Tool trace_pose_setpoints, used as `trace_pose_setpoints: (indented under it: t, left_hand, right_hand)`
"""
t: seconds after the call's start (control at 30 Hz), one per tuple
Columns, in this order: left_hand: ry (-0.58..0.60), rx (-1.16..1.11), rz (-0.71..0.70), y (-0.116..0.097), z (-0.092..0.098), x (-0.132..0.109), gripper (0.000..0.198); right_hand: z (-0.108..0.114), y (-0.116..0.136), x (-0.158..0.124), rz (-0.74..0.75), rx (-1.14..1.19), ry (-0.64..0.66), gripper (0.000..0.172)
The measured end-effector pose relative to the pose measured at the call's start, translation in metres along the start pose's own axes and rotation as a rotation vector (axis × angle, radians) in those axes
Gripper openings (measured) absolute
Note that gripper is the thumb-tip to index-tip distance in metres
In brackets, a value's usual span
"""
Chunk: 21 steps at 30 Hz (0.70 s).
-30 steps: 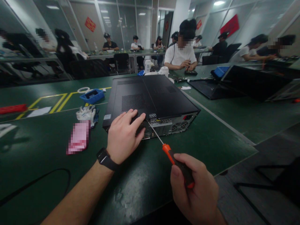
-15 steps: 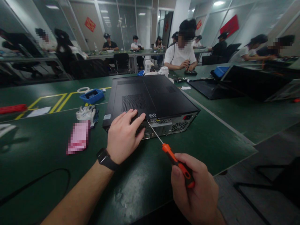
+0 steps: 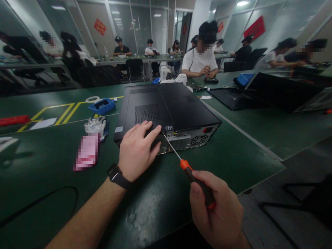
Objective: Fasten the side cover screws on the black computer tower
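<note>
A black computer case (image 3: pixel 178 107) lies flat on the green table (image 3: pixel 103 200), its metal back panel with a round fan grille facing me. My left hand (image 3: pixel 138 147) rests on the near left edge of the case, fingers apart on its top and thumb down at the back panel. In my right hand (image 3: pixel 218 207) is an orange and black screwdriver (image 3: pixel 193 176), gripped by the handle. Its thin shaft points up and left, and the tip meets the back panel just beside my left fingers. What the tip touches is too small to make out.
To the left lie white gloves (image 3: pixel 95 125), a pink packet (image 3: pixel 87 151), a blue tray (image 3: pixel 102 106) and a black cable (image 3: pixel 57 190). Beyond the case, a person (image 3: pixel 199 62) works with small parts. Another open black case (image 3: pixel 280 91) stands at the right.
The screwdriver handle has turned about its own axis in my right hand, showing more black and less orange. Its tip stays at the same spot, and my left hand has not moved.
</note>
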State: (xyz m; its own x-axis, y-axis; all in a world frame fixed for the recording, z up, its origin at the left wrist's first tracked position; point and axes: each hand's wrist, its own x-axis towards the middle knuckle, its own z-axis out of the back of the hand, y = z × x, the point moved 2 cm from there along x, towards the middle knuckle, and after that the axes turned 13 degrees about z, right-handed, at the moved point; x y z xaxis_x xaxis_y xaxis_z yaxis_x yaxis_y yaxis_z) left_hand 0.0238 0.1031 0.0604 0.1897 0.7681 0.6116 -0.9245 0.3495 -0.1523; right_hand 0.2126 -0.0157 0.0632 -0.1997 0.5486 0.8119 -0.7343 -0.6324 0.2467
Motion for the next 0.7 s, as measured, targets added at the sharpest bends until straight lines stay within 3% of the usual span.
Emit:
trace_pose_setpoints:
  t: [0.23, 0.5, 0.7]
  left_hand:
    - [0.004, 0.013, -0.004, -0.0008, 0.0008, 0.0004, 0.042]
    - [-0.003, 0.015, -0.008, -0.0010, 0.0015, 0.0004, 0.043]
    - [0.001, 0.007, 0.000, -0.0004, 0.0010, 0.0005, 0.043]
  right_hand:
    - [-0.0045, -0.0031, -0.0029, 0.043, 0.111, -0.044, 0.027]
    - [0.0005, -0.0011, 0.0000, 0.038, -0.037, -0.032, 0.013]
    - [0.0013, -0.0002, 0.0016, 0.019, 0.007, -0.024, 0.017]
